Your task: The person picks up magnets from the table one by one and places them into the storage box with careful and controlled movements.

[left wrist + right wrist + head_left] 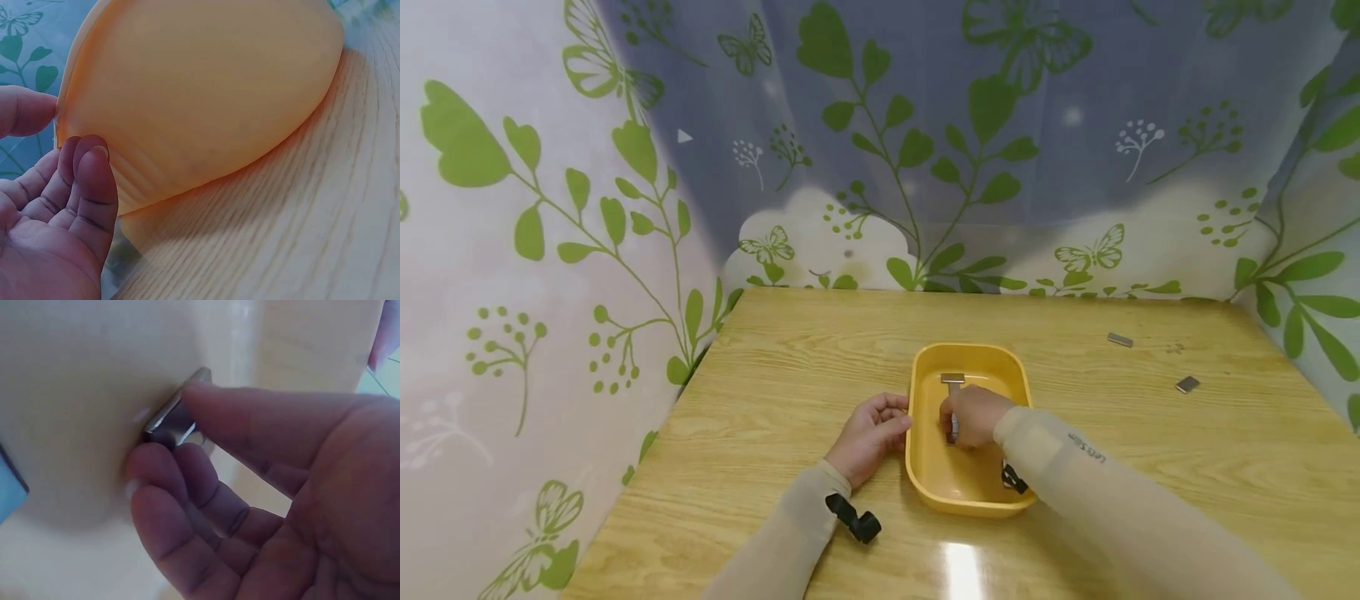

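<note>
A yellow plastic tub stands on the wooden table. My left hand holds its left side, thumb at the rim and fingers bent against the outer wall. Inside the tub, my right hand pinches a small shiny silver metal block between thumb and fingertips, close over the floor. Another flat silver piece lies crosswise in the tub, just beyond the right hand. The fingers partly cover the held block.
Two small silver pieces lie on the table to the right of the tub, one farther back and one nearer. Patterned cloth hangs behind the table and at both sides. Black straps sit at the wrists.
</note>
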